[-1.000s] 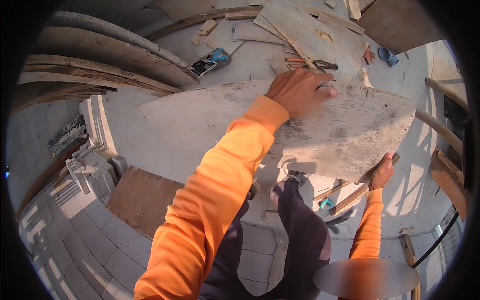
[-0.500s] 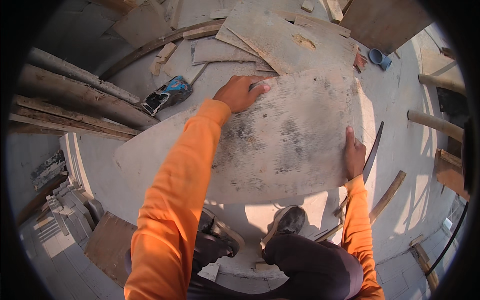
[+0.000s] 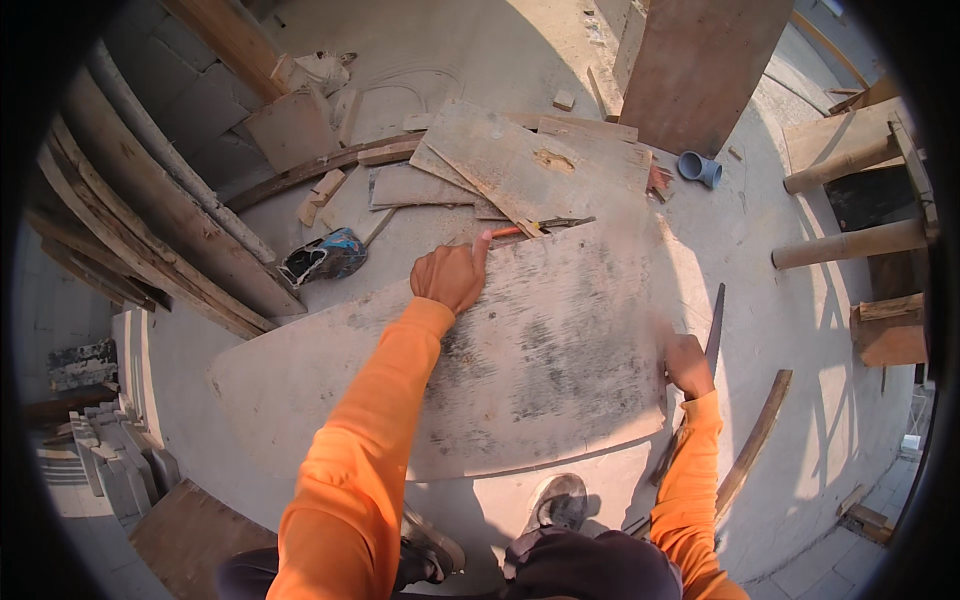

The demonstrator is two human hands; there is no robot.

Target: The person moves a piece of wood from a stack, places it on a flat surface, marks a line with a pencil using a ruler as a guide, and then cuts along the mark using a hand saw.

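Observation:
A large scuffed plywood board [image 3: 540, 350] lies in front of me, its surface streaked with dark marks. My left hand [image 3: 450, 276] is closed on its far edge, with the fingertips hidden and the thumb pointing away. Touching or just beyond that thumb is an orange-handled tool with a dark metal end [image 3: 515, 231]; its exact kind is unclear. At the board's right edge, my right hand [image 3: 688, 366] is curled closed, slightly smeared by motion. Beside it stands out a dark saw blade [image 3: 716, 325]; the saw's lower part is hidden behind my wrist and sleeve.
Several plywood offcuts [image 3: 500, 150] lie beyond the board. A blue-and-black bag-like item [image 3: 328, 256] sits at left near leaning planks [image 3: 165, 200]. A grey-blue pipe fitting [image 3: 699, 170] is at far right, before an upright panel [image 3: 705, 75]. A wood strip [image 3: 755, 440] lies right of my arm.
The view has tilted up, so the scene sits lower. My left hand has turned, showing its back, and the orange-handled tool shows more. My right hand has shifted along the board's right edge toward me.

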